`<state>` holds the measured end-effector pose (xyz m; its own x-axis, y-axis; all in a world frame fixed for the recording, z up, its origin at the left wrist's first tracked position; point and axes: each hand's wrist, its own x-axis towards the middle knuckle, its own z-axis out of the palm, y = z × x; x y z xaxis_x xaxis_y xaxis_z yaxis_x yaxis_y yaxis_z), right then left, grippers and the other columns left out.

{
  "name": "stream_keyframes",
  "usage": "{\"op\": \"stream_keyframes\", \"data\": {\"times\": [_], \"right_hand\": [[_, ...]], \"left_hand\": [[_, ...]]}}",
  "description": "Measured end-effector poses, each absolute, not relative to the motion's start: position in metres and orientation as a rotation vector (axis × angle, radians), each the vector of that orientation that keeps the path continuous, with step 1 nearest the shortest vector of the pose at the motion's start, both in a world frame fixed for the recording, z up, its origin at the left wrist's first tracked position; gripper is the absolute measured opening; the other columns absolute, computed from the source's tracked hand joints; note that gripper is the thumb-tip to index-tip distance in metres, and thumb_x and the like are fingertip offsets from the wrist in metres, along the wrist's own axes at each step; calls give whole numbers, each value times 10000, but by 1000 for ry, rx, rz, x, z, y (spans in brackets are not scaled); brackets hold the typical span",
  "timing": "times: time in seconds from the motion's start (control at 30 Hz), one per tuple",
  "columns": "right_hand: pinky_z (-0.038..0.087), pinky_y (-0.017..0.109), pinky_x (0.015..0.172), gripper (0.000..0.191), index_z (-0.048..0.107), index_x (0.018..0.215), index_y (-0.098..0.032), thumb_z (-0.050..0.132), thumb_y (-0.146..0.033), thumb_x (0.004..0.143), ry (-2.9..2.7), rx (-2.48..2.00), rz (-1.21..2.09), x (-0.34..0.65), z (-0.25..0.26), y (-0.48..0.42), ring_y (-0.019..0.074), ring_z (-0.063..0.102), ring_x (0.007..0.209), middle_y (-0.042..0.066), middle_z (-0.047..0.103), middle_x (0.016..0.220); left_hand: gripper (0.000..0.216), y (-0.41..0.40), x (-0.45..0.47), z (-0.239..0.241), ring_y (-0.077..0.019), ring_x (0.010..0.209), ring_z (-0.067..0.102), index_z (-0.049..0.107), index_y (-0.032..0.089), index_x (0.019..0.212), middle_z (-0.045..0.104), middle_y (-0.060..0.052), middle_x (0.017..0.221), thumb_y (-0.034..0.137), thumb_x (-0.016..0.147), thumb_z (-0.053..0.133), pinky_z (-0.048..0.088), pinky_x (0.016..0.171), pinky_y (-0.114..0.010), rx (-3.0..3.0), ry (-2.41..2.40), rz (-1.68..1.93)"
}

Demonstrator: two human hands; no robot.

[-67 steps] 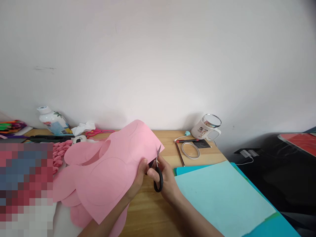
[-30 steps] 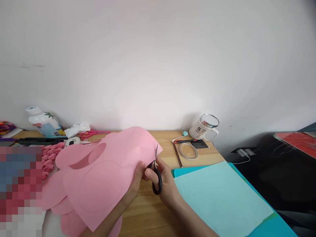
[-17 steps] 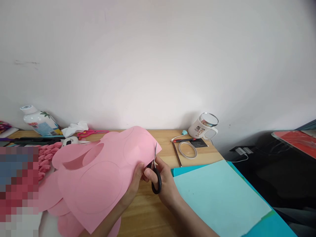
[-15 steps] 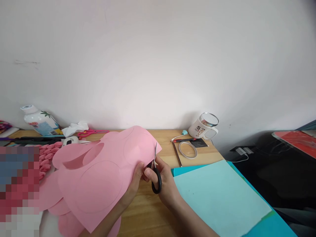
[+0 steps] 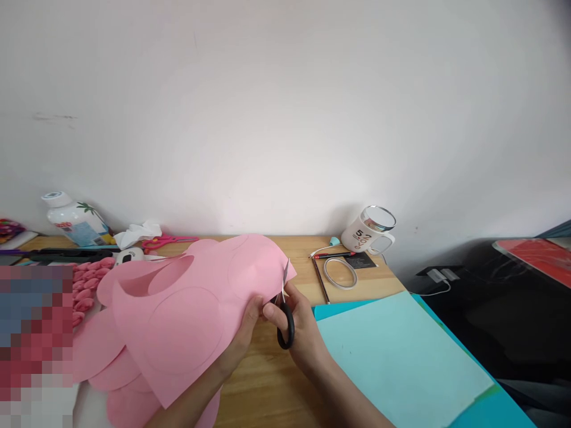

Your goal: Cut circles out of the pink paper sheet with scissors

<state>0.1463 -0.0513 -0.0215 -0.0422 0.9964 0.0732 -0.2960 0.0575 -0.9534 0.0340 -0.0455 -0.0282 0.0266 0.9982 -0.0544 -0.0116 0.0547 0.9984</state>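
One desk, pink paper, white wall

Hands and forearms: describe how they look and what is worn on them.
Left hand and right hand are bare: no gloves, rings or watch show. Left forearm and right forearm are bare to the picture's lower edge, no sleeve in sight. Pink paper hides much of the left hand; scissors cover part of the right fingers.
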Motion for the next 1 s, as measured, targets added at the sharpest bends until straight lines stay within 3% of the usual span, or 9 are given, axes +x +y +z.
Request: {"op": "stream_keyframes", "data": {"times": [0.07,0.13,0.27,0.43,1.0], "right_hand": [[387,246,589,407,536,877,-184,716,-468,648,-1061,-924,1322,148,-20,-51,128,435,609,-24,514,649],[380,240,583,389,541,850,-182,715,-466,650,-1070,-923,1314,148,-20,-51,122,423,601,-28,502,641],[362,228,565,357,551,807,-176,722,-448,653,-1076,-918,1294,148,-22,-51,109,397,581,-40,469,612],[365,227,557,331,548,813,-174,711,-429,679,-1074,-886,1302,148,-24,-51,101,392,564,-46,457,602],[334,224,551,282,526,823,-171,681,-386,727,-1072,-862,1341,149,-27,-51,101,442,573,-45,494,581]], "left_hand": [[297,-46,34,-31,-245,1173,457,632,264,896,624,-25,1086,497,722,570,275,1074,-374,1128,1214,1190],[300,-46,34,-31,-241,1191,452,629,265,926,624,-24,1109,479,722,577,264,1083,-372,1137,1199,1193],[214,-47,34,-22,-225,1088,536,632,259,740,671,-1,982,455,747,546,308,1054,-345,1201,1203,1143],[312,-47,35,-11,-203,827,613,574,247,558,666,5,719,447,781,485,406,954,-325,1298,1138,1084],[374,-44,35,-3,-164,664,592,581,232,582,613,5,616,507,791,437,521,708,-264,1355,1061,1059]]}}
